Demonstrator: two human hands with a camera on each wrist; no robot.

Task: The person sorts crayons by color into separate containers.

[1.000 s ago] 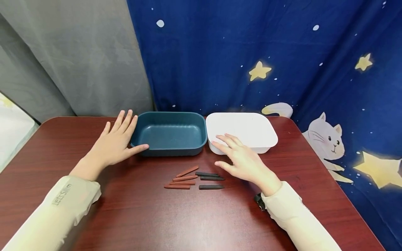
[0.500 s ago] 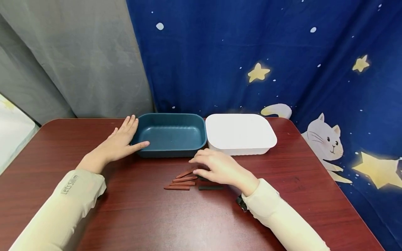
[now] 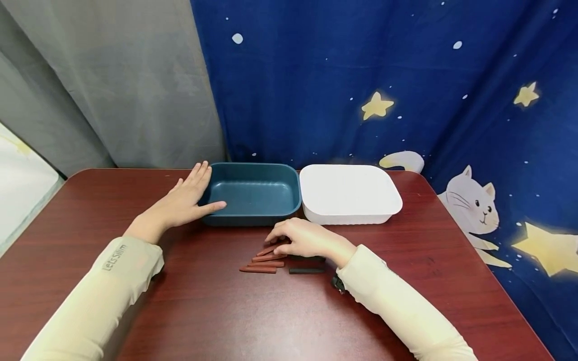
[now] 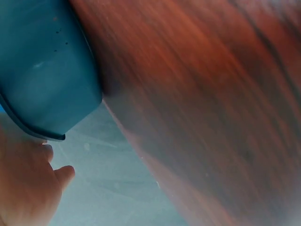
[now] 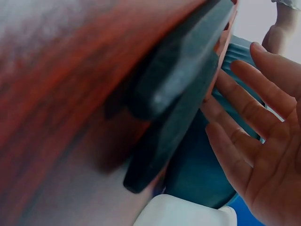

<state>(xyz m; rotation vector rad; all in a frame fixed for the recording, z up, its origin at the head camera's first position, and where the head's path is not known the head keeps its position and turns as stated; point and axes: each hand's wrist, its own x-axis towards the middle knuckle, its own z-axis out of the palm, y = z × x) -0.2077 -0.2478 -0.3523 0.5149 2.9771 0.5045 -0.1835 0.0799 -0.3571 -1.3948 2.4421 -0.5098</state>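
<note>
A: What are you logging from the feed?
B: Reddish-brown sticks, four showing, are lying in a loose stack on the table. Black sticks are lying just to their right, some partly hidden.
A: Hidden by what?
B: By the right hand. It is hanging over the upper sticks, fingers spread apart and slightly bent; I am not managing to tell whether the tips are touching the topmost reddish-brown one.
A: And the left?
B: The left hand is resting at the teal bin, fingers extended along its left rim, thumb reaching over the front rim.
A: Remaining stock?
B: The white bin is standing beside the teal one, both beyond the sticks. Behind, I am seeing a grey curtain and a blue curtain, star-printed, hanging.
</note>
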